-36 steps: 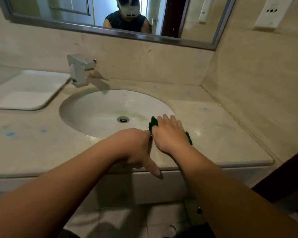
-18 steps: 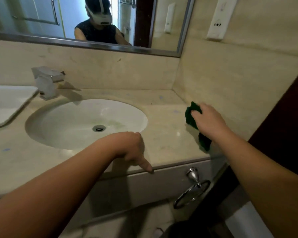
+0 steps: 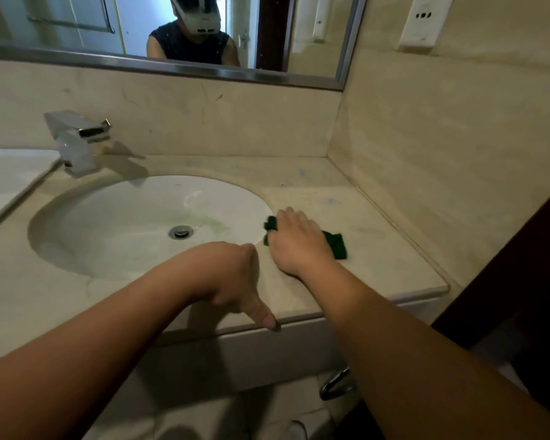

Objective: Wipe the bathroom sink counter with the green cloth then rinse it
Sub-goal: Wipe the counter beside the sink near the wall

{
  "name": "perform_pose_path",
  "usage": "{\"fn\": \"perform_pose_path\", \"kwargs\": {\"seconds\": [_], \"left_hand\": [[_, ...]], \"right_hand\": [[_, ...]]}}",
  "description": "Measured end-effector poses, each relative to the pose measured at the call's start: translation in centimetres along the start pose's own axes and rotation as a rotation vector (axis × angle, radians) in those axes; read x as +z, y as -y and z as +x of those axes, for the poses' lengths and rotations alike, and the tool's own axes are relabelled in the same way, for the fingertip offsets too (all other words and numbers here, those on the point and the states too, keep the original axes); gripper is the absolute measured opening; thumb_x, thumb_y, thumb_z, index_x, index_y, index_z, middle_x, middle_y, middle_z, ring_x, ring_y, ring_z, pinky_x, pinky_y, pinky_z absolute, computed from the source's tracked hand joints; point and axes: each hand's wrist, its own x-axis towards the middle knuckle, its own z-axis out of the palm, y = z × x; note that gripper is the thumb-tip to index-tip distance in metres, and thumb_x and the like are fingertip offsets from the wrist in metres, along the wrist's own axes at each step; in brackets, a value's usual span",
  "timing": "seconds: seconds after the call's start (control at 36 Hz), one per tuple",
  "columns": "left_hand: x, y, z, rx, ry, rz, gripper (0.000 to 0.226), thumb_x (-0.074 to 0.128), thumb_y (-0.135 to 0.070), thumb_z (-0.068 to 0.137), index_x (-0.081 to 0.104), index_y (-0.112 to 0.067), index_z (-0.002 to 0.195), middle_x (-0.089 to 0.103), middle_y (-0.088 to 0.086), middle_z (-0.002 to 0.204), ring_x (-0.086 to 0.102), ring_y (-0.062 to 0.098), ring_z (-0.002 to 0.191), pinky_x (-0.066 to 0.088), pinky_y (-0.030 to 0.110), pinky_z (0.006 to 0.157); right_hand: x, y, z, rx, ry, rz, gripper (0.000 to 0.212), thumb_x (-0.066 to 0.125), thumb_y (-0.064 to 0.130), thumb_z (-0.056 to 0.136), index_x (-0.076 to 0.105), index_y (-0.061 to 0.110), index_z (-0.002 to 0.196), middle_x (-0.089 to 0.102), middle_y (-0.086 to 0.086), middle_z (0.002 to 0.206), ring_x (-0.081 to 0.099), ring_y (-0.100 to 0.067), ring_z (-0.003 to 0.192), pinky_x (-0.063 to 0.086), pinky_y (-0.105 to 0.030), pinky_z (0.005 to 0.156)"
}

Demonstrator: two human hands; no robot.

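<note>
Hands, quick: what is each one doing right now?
Left hand: curled shut, empty, braced on the counter edge.
Right hand: flat, fingers open, pressing the green cloth onto the counter.

My right hand (image 3: 294, 241) covers the middle of the green cloth (image 3: 336, 244), so I see only its ends at 9 and 3 o'clock. My left hand (image 3: 232, 277) hides its own curled fingers. The faucet (image 3: 77, 142) is blurred. The white tray (image 3: 10, 176) runs off frame at 9 o'clock.

L hand (image 3: 232, 274) curled, thumb pointing down; R hand (image 3: 296, 242) flat, palm down, fingers (image 3: 286, 217) spread.
</note>
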Motion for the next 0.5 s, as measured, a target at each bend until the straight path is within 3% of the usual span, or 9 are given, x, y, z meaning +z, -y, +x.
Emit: {"fn": "perform_pose_path", "kwargs": {"seconds": [0.06, 0.11, 0.22, 0.31, 0.36, 0.39, 0.44, 0.5], "left_hand": [[0.1, 0.0, -0.1, 0.015, -0.019, -0.007, 0.143, 0.083, -0.086, 0.050, 0.028, -0.015, 0.162, 0.056, 0.009, 0.153, 0.058, 0.032, 0.131, 0.047, 0.042, 0.111], [0.0, 0.1, -0.1, 0.028, -0.019, -0.008, 0.143, 0.082, -0.088, 0.049, 0.029, -0.017, 0.162, 0.054, 0.006, 0.155, 0.057, 0.031, 0.132, 0.047, 0.042, 0.112], [-0.8, 0.1, 0.5, 0.039, -0.034, -0.056, 0.118, 0.076, -0.091, 0.054, 0.053, -0.018, 0.144, 0.064, 0.005, 0.138, 0.062, 0.026, 0.117, 0.053, 0.042, 0.103], [-1.5, -0.8, 1.8, 0.058, -0.136, -0.120, 0.129, 0.070, -0.091, 0.063, 0.032, -0.017, 0.162, 0.046, 0.008, 0.160, 0.050, 0.031, 0.140, 0.046, 0.045, 0.114], [-1.8, -1.6, 3.2, 0.091, -0.195, -0.130, 0.121, 0.070, -0.085, 0.072, 0.028, -0.019, 0.164, 0.042, 0.007, 0.163, 0.048, 0.032, 0.142, 0.045, 0.044, 0.115], [-1.8, -2.0, 4.0, 0.109, -0.218, -0.123, 0.115, 0.070, -0.083, 0.074, 0.031, -0.020, 0.163, 0.044, 0.007, 0.161, 0.050, 0.031, 0.140, 0.047, 0.044, 0.113], [-1.9, -2.7, 5.4, 0.150, -0.245, -0.076, 0.106, 0.068, -0.080, 0.079, 0.037, -0.020, 0.160, 0.046, 0.007, 0.157, 0.053, 0.030, 0.136, 0.048, 0.042, 0.111], [-2.0, -3.3, 6.3, 0.202, -0.236, -0.007, 0.100, 0.063, -0.079, 0.084, 0.036, -0.020, 0.161, 0.041, 0.006, 0.161, 0.050, 0.029, 0.140, 0.045, 0.042, 0.114]], "right_hand": [[-0.6, 1.8, 0.1, -0.099, 0.028, 0.104, 0.035, 0.037, 0.025, 0.107, 0.056, 0.011, 0.132, 0.057, -0.013, 0.135, 0.054, -0.034, 0.123, 0.042, -0.042, 0.094], [-1.9, 2.2, -0.2, -0.097, 0.079, 0.353, 0.028, 0.042, 0.025, 0.108, 0.063, 0.012, 0.122, 0.065, -0.013, 0.120, 0.061, -0.034, 0.109, 0.042, -0.038, 0.079], [-6.6, -1.0, -1.8, 0.146, -0.104, 0.816, 0.032, 0.044, 0.030, 0.108, 0.065, 0.019, 0.129, 0.071, -0.007, 0.115, 0.068, -0.027, 0.098, 0.057, -0.041, 0.085], [-10.2, -4.6, -3.2, 0.213, -0.308, 0.858, 0.026, 0.043, 0.029, 0.108, 0.065, 0.023, 0.120, 0.071, -0.004, 0.107, 0.067, -0.019, 0.085, 0.053, -0.032, 0.071], [-10.8, -6.7, -3.8, 0.148, -0.364, 0.698, 0.030, 0.044, 0.030, 0.108, 0.064, 0.025, 0.131, 0.068, -0.001, 0.122, 0.064, -0.021, 0.104, 0.047, -0.032, 0.082], [-10.3, -7.5, -4.1, 0.102, -0.314, 0.585, 0.035, 0.044, 0.031, 0.109, 0.060, 0.023, 0.139, 0.063, -0.002, 0.133, 0.059, -0.022, 0.118, 0.044, -0.032, 0.092], [-7.8, -8.9, -4.8, -0.028, -0.047, 0.335, 0.043, 0.040, 0.031, 0.112, 0.050, 0.016, 0.151, 0.051, -0.006, 0.152, 0.045, -0.026, 0.142, 0.035, -0.036, 0.113], [-4.8, -10.4, -5.1, -0.080, 0.184, 0.098, 0.052, 0.032, 0.037, 0.114, 0.032, 0.017, 0.162, 0.026, -0.003, 0.171, 0.020, -0.027, 0.158, 0.016, -0.041, 0.128]]}}
